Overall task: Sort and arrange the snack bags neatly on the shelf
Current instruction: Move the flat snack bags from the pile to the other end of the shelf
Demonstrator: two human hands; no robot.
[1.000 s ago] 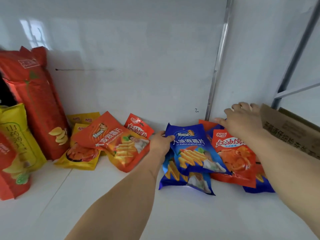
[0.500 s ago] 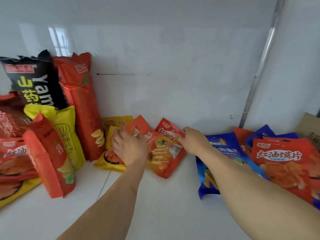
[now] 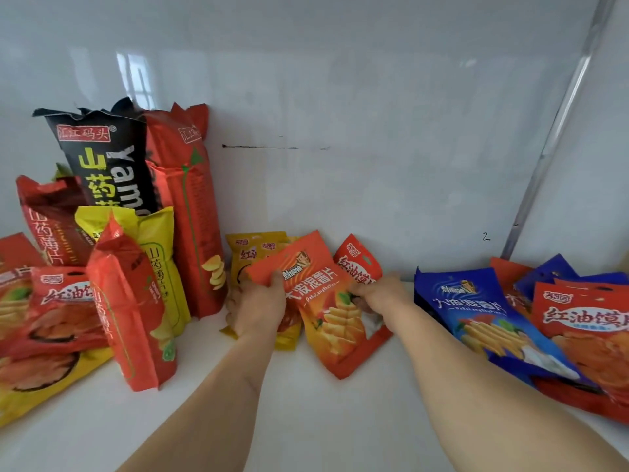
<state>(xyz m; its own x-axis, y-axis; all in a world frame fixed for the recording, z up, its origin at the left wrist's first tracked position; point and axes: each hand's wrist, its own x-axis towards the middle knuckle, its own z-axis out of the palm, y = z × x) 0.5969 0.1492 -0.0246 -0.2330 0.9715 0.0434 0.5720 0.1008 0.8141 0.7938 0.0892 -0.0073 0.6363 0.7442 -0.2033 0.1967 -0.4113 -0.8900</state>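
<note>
Both hands hold the orange bag [image 3: 323,301], which lies tilted near the back of the white shelf [image 3: 306,420]; the left hand [image 3: 258,308] pinches its upper left corner, thumb on top; the right hand [image 3: 377,292] grips its right edge, fingers curled; under it lie yellow bags [image 3: 252,247] and, behind, a small red bag [image 3: 357,264]; left stand tall bags, red [image 3: 190,199], black [image 3: 105,158] and yellow [image 3: 160,253]; right lies a blue bag [image 3: 483,308], overlapped by red bags [image 3: 585,332].
</note>
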